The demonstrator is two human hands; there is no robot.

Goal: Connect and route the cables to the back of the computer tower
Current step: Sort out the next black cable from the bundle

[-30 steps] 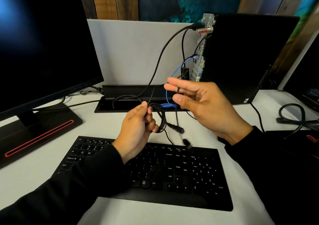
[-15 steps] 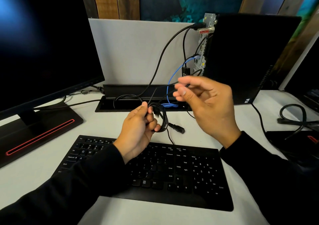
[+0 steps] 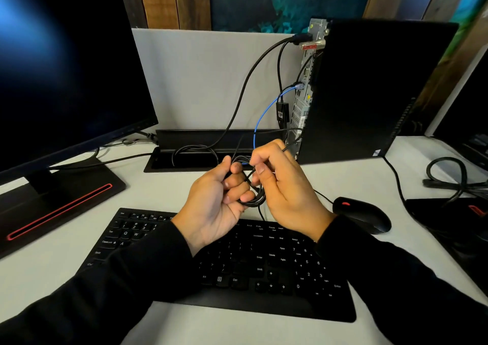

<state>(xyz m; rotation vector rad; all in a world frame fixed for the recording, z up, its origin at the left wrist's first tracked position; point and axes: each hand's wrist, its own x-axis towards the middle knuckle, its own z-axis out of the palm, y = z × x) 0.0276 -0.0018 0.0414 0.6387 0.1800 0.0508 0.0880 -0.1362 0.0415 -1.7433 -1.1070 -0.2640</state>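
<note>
A coiled bundle of thin black cable [image 3: 254,199] is gripped above the black keyboard [image 3: 237,268] at the middle of the white desk [image 3: 163,188], the left hand [image 3: 216,202] curled round its loops and the right hand [image 3: 285,191] pinching a strand. The black computer tower [image 3: 375,91] is stood upright toward the desk's far right edge, with black leads and a blue network cable [image 3: 264,114] plugged into its rear panel. A black mouse [image 3: 364,213] is seen just right of the keyboard.

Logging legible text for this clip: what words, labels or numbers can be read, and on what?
"Enter", "Shift", "Ctrl", "Alt", "Home", "End", "Delete", "PgUp", "PgDn", "CapsLock", digits 0 to 8: keycaps of the black keyboard.
Stickers on the computer tower's rear panel: too small to read.
Monitor, mouse: no readable text.
</note>
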